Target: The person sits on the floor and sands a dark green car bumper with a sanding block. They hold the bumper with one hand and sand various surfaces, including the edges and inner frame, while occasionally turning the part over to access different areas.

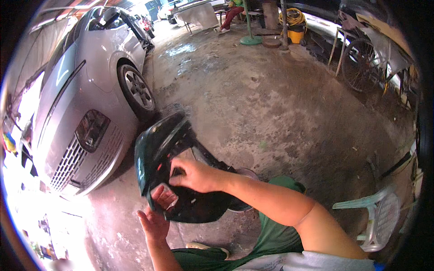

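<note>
Panel (196,207), tilted near the car (104,54), is best steadied by the left grip (156,223), spread wide, while the right grip (194,175), curled narrow, its hold unclear, is worked gently.

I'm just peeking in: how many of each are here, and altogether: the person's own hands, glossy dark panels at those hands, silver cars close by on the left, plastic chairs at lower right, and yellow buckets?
Hands: 2 (left hand, right hand)
Glossy dark panel: 1
Silver car: 1
Plastic chair: 1
Yellow bucket: 1
Total: 6
</note>
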A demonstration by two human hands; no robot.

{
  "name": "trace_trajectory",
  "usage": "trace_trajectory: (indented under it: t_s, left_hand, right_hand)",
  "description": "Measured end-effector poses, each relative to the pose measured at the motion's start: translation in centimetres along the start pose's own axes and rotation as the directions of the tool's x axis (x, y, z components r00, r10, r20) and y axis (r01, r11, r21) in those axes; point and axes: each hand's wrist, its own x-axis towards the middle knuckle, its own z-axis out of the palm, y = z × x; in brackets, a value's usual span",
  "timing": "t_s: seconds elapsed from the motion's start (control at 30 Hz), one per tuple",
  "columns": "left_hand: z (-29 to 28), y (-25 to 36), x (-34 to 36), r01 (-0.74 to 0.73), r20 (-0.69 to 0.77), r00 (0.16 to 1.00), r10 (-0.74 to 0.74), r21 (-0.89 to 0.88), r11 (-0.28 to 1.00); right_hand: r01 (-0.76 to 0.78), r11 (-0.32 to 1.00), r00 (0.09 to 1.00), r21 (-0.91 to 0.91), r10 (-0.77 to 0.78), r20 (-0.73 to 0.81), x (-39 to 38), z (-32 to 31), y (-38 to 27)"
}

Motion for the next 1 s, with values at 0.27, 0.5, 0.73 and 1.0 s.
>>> trace_trajectory:
  t_s: [0.27, 0.5, 0.73, 1.0]
  left_hand:
    - [0.0, -0.4, -2.7, 0.069, -0.146, 0.984, -0.102, -0.214, 0.974]
    - [0.8, -0.7, -2.9, 0.216, -0.339, 0.859, -0.384, -0.441, 0.871]
    - [2.5, -1.1, -2.6, 0.091, -0.333, 0.905, -0.265, -0.458, 0.884]
    - [3.7, -1.7, -2.9, 0.029, -0.341, 0.923, -0.178, -0.399, 0.917]
  right_hand:
    - [-0.212, 0.972, 0.933, 0.098, 0.171, 0.317, -0.5, 3.1, 0.4]
    - [-0.230, 0.973, 0.889, 0.005, 0.208, 0.408, 0.2, 3.4, -0.1]
    - [-0.093, 0.995, 0.918, -0.028, 0.097, 0.384, 0.5, 3.2, 0.0]
    - [0.017, 0.987, 0.939, -0.160, 0.039, 0.341, -0.1, 2.1, -2.1]
